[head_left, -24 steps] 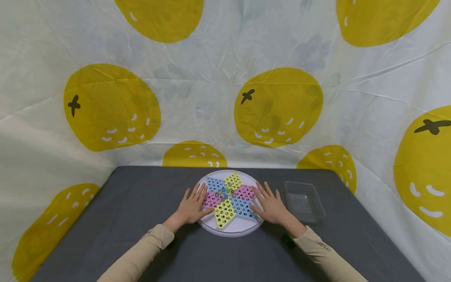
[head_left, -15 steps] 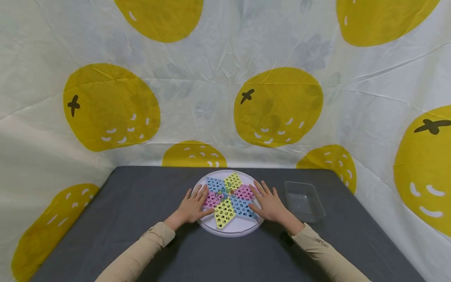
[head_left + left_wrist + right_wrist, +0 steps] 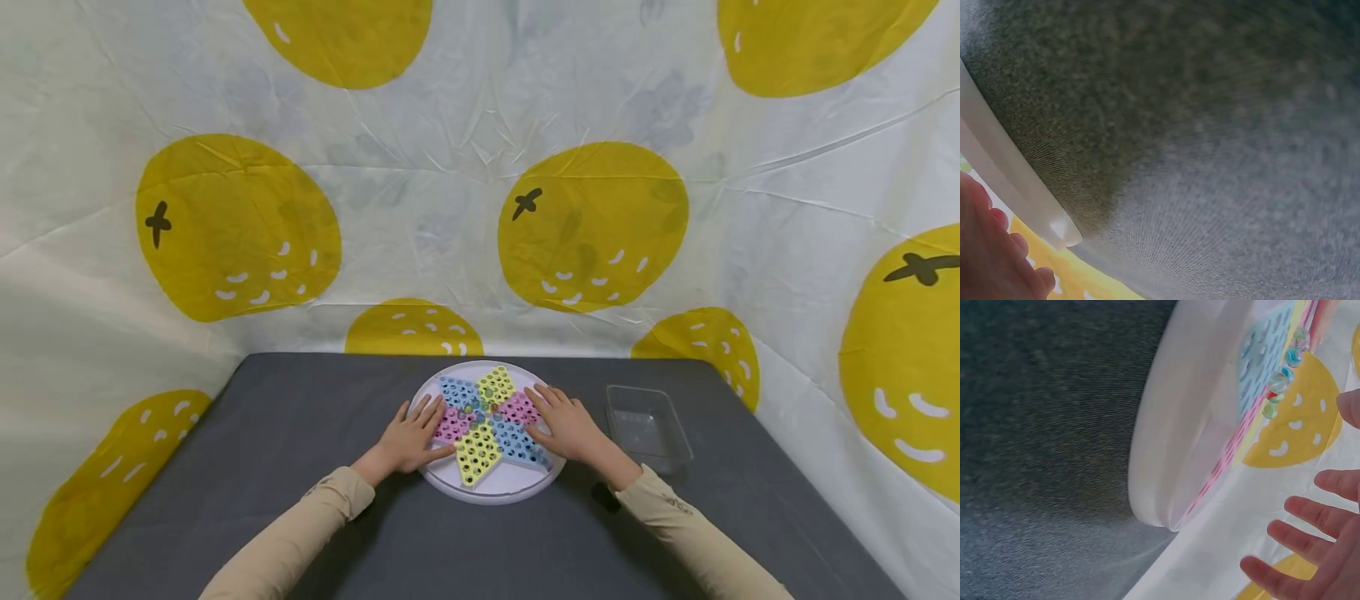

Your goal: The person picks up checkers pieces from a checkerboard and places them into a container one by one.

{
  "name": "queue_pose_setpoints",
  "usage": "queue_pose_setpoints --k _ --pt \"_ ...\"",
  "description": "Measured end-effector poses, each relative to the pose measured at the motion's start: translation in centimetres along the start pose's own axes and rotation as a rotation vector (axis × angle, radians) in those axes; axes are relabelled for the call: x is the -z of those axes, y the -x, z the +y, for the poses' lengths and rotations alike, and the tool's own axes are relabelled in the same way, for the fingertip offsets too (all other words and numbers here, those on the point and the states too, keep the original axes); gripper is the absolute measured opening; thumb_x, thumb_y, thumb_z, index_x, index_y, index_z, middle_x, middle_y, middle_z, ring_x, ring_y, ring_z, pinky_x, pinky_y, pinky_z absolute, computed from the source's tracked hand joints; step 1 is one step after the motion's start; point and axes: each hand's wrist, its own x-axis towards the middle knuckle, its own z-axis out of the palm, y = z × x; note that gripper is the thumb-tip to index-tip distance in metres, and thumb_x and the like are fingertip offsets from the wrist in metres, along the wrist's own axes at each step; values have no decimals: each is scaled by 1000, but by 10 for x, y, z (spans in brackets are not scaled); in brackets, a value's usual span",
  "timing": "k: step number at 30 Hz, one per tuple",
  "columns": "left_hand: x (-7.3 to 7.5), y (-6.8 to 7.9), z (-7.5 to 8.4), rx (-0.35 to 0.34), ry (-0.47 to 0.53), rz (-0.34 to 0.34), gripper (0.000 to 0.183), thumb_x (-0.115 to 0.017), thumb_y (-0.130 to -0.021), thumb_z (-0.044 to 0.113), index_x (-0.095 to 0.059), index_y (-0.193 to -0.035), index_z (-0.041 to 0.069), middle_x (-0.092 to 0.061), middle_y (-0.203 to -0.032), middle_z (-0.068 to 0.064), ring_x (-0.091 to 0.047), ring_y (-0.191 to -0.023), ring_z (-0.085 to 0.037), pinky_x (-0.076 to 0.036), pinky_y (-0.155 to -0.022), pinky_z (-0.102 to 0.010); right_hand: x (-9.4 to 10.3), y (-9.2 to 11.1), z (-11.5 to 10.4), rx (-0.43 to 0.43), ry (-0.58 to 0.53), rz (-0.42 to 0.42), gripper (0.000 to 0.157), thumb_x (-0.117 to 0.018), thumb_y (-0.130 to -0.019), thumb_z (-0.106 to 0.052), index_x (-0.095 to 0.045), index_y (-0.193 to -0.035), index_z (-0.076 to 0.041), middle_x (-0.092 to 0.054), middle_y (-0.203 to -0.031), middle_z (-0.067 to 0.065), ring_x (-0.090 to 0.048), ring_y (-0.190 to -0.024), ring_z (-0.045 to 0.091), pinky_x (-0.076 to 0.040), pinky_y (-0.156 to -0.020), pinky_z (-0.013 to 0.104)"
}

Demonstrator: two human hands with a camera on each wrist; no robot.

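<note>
A round white board (image 3: 502,490) with a raised star of pink, yellow and blue perforated sections lies on the dark cloth. Several glass marbles (image 3: 1279,382) sit around the star's middle. My left hand (image 3: 407,440) is spread, palm down, over the board's left edge, its thumb pointing at the near yellow section (image 3: 477,454). On the other side my right hand (image 3: 568,427) reaches over the right edge with fingers extended. In the right wrist view those fingers are apart and hold nothing, above the rim. The left wrist view shows only part of the left hand beside the rim.
A clear plastic box (image 3: 648,429) stands to the right of the board, close behind the right hand. The dark table (image 3: 480,554) ends at the back against a white curtain (image 3: 420,233) printed with yellow fruit.
My right hand has moved a little to the left, farther over the board's right edge. The left hand and the marbles stay nearly where they were.
</note>
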Motion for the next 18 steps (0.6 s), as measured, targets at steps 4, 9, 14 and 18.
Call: queue_pose_setpoints --k 4,9,14,18 --pt "-2 1 0 2 -35 -22 81 -35 -85 63 -17 -144 11 -14 -151 -5 -13 -139 -24 -13 -108 -51 2 -4 -2 12 -33 22 59 -56 -84 -40 -41 -133 -10 -48 -129 12 -45 -117 30 -41 -86 51" --pt "-1 3 1 -9 -21 -14 81 -36 -84 63 -18 -143 10 -16 -150 -6 -14 -139 -25 -14 -108 -52 3 -9 -2 41 -68 47 55 -57 -84 -36 -45 -130 -8 -53 -119 12 -50 -109 28 -45 -82 47" --pt "-3 2 1 4 -27 -27 81 -35 -84 64 -16 -144 12 -15 -151 -4 -13 -139 -24 -14 -108 -51 5 -13 -6 41 -124 33 51 -58 -85 -33 -47 -127 -7 -55 -112 11 -55 -98 24 -48 -76 42" --pt "-4 3 0 -1 -19 -37 81 -35 -85 63 -16 -144 11 -14 -151 -5 -13 -139 -24 -14 -108 -51 5 -19 -11 24 -214 8 45 -59 -85 -28 -51 -123 -5 -57 -109 11 -58 -93 22 -49 -75 39"
